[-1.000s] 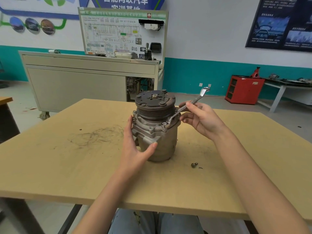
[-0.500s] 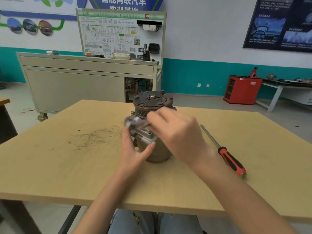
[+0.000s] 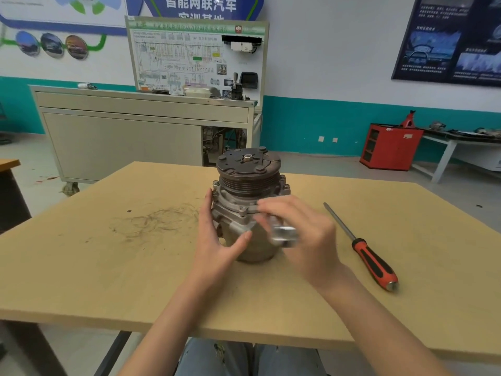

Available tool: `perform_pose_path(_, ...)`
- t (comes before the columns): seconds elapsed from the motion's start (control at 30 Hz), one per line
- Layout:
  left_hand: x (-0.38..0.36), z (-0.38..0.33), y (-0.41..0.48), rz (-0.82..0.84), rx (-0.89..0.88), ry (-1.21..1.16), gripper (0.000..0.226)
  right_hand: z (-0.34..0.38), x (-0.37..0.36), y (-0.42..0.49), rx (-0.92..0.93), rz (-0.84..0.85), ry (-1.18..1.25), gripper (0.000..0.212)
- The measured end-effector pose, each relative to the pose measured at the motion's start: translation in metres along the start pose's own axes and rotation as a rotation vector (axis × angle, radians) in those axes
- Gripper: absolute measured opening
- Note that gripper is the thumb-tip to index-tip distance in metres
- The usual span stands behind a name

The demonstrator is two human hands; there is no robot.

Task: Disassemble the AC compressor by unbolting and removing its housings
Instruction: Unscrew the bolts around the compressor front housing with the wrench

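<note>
The AC compressor [image 3: 248,169] stands upright in the middle of the wooden table [image 3: 108,280], its dark pulley and clutch plate on top and bolts around the grey flange. My left hand [image 3: 214,240] grips the housing from the left, with the thumb across the front. My right hand [image 3: 306,240] is in front of the compressor's right side and holds a metal wrench [image 3: 284,234], which is blurred by motion. One end of the wrench shows below the front flange; the other end is hidden by my fingers.
A red-handled screwdriver [image 3: 371,261] lies on the table to the right of my right hand. Scratch marks [image 3: 157,221] cover the tabletop on the left. Beyond the table are a grey training cabinet [image 3: 122,142] and a red tool cabinet [image 3: 390,146].
My right hand took the wrench off the bolt on the compressor's right side, swept it across the front, and now holds it low at the front right. My left hand kept its grip.
</note>
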State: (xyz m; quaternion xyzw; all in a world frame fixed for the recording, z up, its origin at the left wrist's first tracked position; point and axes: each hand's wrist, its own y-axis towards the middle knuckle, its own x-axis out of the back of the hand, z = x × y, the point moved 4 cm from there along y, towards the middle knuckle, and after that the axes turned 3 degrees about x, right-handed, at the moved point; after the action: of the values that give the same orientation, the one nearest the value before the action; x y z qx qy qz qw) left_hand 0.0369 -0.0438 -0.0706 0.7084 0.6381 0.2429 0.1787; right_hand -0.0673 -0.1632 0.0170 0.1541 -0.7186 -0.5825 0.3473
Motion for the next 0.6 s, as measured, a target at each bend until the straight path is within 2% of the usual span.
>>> perform_pose_path(0.13, 0.003, 0.004, -0.001, -0.021, -0.015, 0.023, 0.097, -0.047, 0.008, -0.013, -0.631, -0.178, 0.691, 0.011)
perform_pose_path(0.27, 0.003, 0.002, -0.001, -0.018, -0.017, 0.05, 0.097, -0.09, -0.004, -0.012, -0.984, -0.178, 1.149, 0.016)
perform_pose_path(0.33, 0.003, 0.001, 0.0, -0.012, -0.021, 0.047, 0.099, -0.104, -0.01, -0.008, -1.076, -0.086, 1.303, 0.012)
perform_pose_path(0.43, 0.003, 0.0, -0.001, -0.011, -0.017, 0.07, 0.098, -0.118, -0.014, -0.005, -1.148, 0.063, 1.327, 0.008)
perform_pose_path(0.53, 0.004, -0.002, -0.001, -0.01, -0.011, 0.061, 0.097, -0.123, -0.011, -0.003, -1.158, 0.106, 1.288, 0.016)
perform_pose_path(0.6, 0.004, -0.003, -0.001, -0.008, -0.008, 0.051, 0.097, -0.121, -0.006, 0.0, -1.121, 0.078, 1.272, 0.024)
